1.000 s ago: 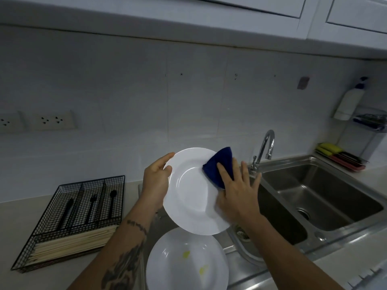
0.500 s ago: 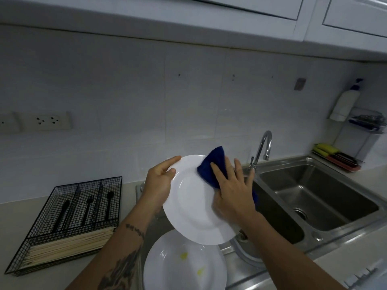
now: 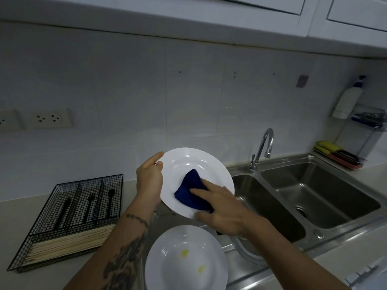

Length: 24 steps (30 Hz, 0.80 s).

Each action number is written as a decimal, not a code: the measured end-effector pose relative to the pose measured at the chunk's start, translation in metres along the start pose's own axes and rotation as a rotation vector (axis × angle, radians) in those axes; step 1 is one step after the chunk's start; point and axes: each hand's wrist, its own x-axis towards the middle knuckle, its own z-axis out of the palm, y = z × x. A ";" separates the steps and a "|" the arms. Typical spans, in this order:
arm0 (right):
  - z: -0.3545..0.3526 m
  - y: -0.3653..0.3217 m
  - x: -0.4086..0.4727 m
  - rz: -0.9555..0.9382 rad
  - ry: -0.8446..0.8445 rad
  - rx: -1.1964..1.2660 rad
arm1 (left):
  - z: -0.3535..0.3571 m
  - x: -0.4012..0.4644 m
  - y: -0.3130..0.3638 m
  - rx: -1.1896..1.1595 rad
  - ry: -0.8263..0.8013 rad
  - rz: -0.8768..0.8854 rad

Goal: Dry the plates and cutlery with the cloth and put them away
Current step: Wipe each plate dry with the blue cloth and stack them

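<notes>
No legible brand or writing anywhere. Left hand (image 3: 149, 181) grips the left rim of a white deep plate (image 3: 188, 162), thumb on the front face, fingers curled behind; plate is held tilted up over the sink's left side. Right hand (image 3: 224, 208) presses a folded navy cloth (image 3: 191, 190) flat against the plate's well w/ straight, spread fingers (image 3: 201, 192). Below it, a 2nd white plate (image 3: 167, 266) w/ two yellow smears lies near the bottom edge, by the drainboard. Left on the desk (image 3: 14, 216): black wire cutlery tray (image 3: 62, 222), back compartments w/ a black knife, fork (image 3: 90, 204) & spoon (image 3: 110, 199), front compartment full of wooden chopsticks (image 3: 69, 240). Right: steel double sink (image 3: 314, 195), chrome tap (image 3: 262, 150); corner shelf w/ a white pump bottle (image 3: 346, 101); pink tray w/ yellow sponges (image 3: 326, 146).
</notes>
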 end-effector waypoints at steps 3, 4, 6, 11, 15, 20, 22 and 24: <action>-0.006 -0.002 0.000 -0.004 -0.023 -0.188 | 0.001 -0.001 -0.001 0.012 0.034 -0.037; -0.007 0.001 0.003 -0.010 0.000 -0.218 | 0.001 -0.001 -0.002 0.021 0.035 -0.042; -0.012 0.007 0.006 -0.027 0.053 -0.193 | -0.001 0.001 -0.002 0.082 0.005 -0.021; -0.027 0.017 0.010 -0.095 0.235 -0.104 | -0.016 0.005 -0.001 0.169 -0.331 0.125; -0.033 0.025 0.010 -0.089 0.312 0.044 | -0.030 0.008 -0.006 0.417 -0.593 0.294; -0.035 0.030 0.011 0.050 0.382 0.205 | -0.020 0.008 -0.006 0.514 -0.418 0.416; -0.030 0.031 0.011 0.085 0.423 0.214 | -0.015 0.007 -0.004 0.465 -0.363 0.402; -0.026 0.032 0.011 0.125 0.479 0.222 | -0.010 0.006 -0.002 0.483 -0.342 0.396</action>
